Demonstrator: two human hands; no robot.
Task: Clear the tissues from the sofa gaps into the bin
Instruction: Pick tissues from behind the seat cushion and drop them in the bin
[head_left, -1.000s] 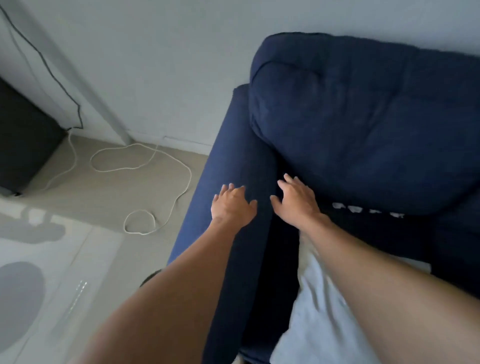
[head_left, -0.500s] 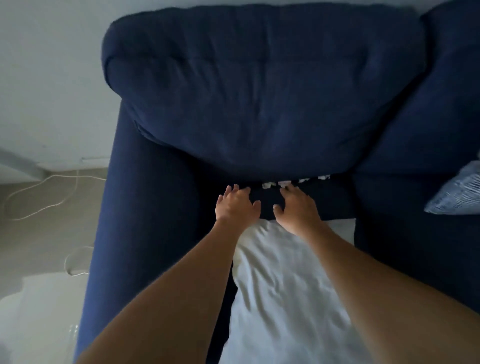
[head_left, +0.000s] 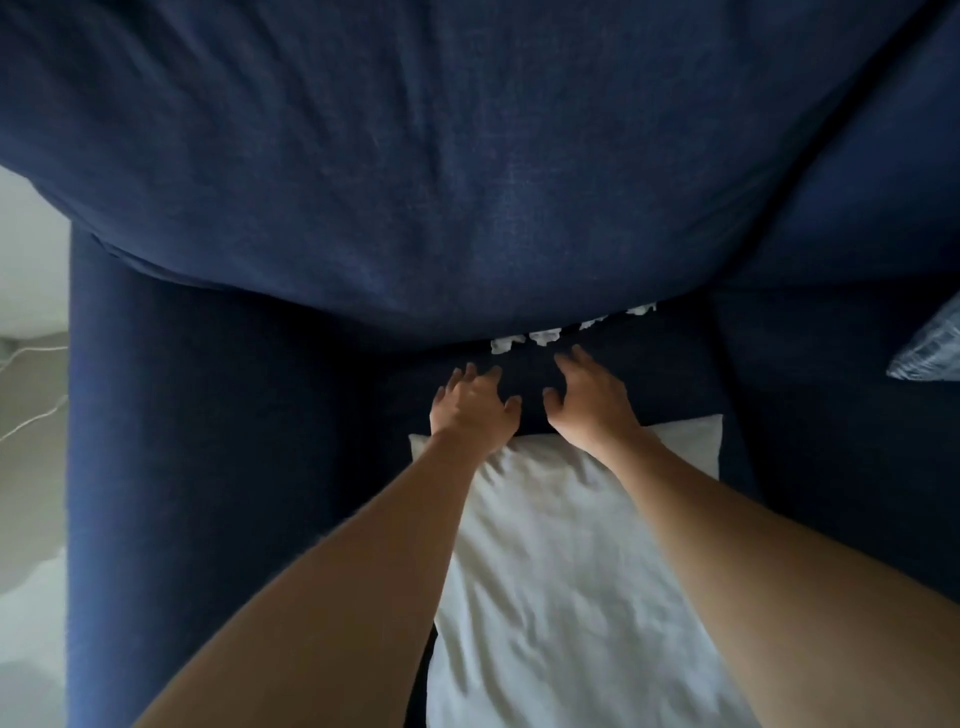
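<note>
The left hand (head_left: 472, 405) and right hand (head_left: 592, 402) were spread, holding nothing, just short of the tissues (head_left: 544, 336) wedged in the gap under the back cushion (head_left: 467, 182). These looked light, soft and easily torn, so pinching each protruding tuft seemed best.

Dim, cool, diffuse light; no glare. Brightest areas: white cloth (head_left: 571, 571) and floor (head_left: 26, 467) at left edge. Sofa (head_left: 467, 182) near black in the seat-gap shadow. Strong wide-angle bowing at edges. Lower frame soft, slightly blurred.
</note>
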